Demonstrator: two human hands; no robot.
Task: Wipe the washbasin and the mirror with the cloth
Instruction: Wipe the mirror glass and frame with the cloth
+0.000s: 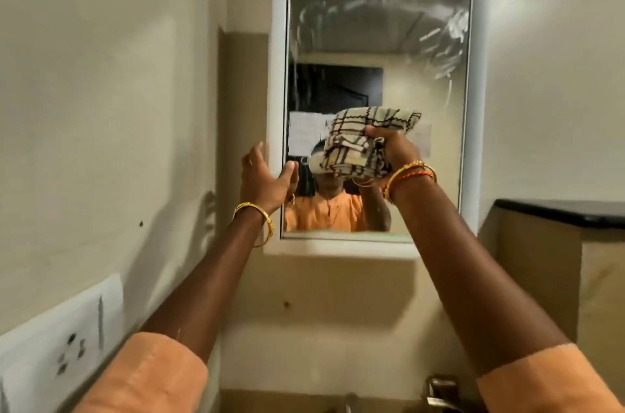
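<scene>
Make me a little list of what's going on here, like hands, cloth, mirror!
right hand: grips the bunched checked cloth, raised in front of the mirror
left hand: open, holds nothing, beside the mirror's left frame edge
mirror: on the wall, white frame, streaky smears near its top
cloth touching the glass: cannot tell
washbasin: hardly in view

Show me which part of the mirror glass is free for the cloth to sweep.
Free: the upper glass of the mirror, between the top frame and the cloth. Crowded: the lower half, where the right hand grips the cloth and the left hand hovers open at the left frame edge.
</scene>
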